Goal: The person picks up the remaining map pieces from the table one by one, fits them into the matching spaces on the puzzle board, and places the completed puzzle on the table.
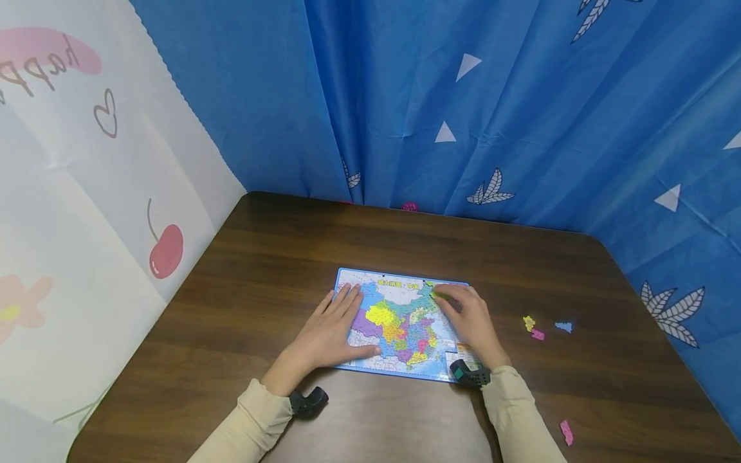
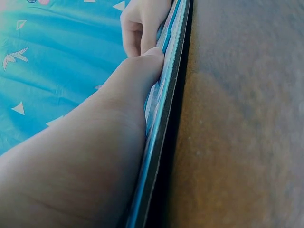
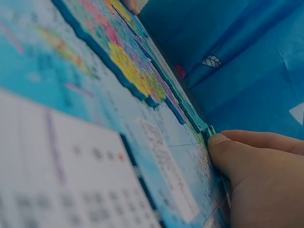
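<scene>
A map puzzle board (image 1: 370,364) with a blue rim and brightly coloured raised pieces lies on the table. My left hand (image 1: 330,331) rests on its left side, fingers straight and spread, the thumb pointing right along the lower part. At the board's upper right, my right hand (image 1: 470,318) pinches a small green puzzle piece (image 3: 210,129) between thumb and fingertips. The fingers partly hide that piece, which is right at the map's edge. In the left wrist view, the board's thick side edge (image 2: 164,114) runs beside my left forearm.
To the right of the board lie several loose pieces: a yellow one (image 1: 529,323), a pink one (image 1: 538,335) and a blue one (image 1: 564,327). Another pink piece (image 1: 567,433) is nearer the front. A blue curtain (image 1: 393,96) hangs behind the brown table (image 1: 260,257), a white one (image 1: 110,193) at left.
</scene>
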The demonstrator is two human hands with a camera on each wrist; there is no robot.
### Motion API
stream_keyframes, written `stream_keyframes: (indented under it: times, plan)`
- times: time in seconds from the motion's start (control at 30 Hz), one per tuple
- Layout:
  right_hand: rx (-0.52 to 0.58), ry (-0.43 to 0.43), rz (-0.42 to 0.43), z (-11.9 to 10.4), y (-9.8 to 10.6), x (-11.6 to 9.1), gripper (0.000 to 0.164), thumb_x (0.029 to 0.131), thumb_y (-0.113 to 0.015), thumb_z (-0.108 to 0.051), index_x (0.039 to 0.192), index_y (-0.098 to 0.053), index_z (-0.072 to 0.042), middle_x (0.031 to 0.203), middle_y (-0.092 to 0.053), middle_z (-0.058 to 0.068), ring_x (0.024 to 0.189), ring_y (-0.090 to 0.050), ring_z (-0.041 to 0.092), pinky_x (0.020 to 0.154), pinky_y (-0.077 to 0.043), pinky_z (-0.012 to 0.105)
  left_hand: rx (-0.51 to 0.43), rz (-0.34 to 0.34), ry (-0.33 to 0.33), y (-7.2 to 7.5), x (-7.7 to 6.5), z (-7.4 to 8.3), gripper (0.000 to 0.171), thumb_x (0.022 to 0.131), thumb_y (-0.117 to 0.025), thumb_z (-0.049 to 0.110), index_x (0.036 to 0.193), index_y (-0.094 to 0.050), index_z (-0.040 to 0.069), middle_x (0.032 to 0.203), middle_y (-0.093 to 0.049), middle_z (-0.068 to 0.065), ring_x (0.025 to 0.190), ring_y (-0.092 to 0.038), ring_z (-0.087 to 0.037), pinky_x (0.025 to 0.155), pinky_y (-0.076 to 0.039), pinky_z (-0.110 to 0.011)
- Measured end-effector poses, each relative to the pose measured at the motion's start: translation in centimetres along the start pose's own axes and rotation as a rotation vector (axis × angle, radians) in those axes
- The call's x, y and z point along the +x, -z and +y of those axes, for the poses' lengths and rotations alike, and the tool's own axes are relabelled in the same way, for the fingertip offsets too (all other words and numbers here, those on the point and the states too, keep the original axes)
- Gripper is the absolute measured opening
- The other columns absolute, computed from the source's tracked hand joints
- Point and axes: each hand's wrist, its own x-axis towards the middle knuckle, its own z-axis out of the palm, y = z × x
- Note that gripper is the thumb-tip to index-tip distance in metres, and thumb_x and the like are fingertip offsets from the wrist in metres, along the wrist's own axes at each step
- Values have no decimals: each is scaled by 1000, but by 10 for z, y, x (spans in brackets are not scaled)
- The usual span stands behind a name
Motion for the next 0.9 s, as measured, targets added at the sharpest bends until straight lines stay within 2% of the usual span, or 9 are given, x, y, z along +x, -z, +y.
stream_keyframes:
  times: [0.2, 0.5, 0.9]
  plan:
    - [-18, 32, -10, 0, 0, 1, 25, 98, -72, -16, 123, -76, -12, 126, -74, 9, 122, -59, 32, 103, -49, 57, 0, -1, -2, 0, 0, 0, 111, 83, -52, 82, 164, -25, 11, 174, -14, -5, 162, -7, -25, 130, -5, -51]
    - [-42, 102, 1, -1, 1, 2, 22, 97, -72, -12, 118, -78, -11, 125, -74, 8, 119, -60, 31, 99, -51, 54, -8, 2, -7, 1, 0, 0, 111, 84, -52, 82, 164, -26, 10, 174, -14, -6, 162, -8, -26, 130, -6, -51]
    - [-45, 82, -28, -2, 2, 0, 24, 97, -70, -13, 119, -77, -9, 131, -71, 8, 124, -57, 30, 103, -48, 56, 6, -4, -5, 0, 1, -1, 111, 84, -52, 83, 164, -25, 11, 174, -13, -5, 162, -7, -25, 130, -5, -51]
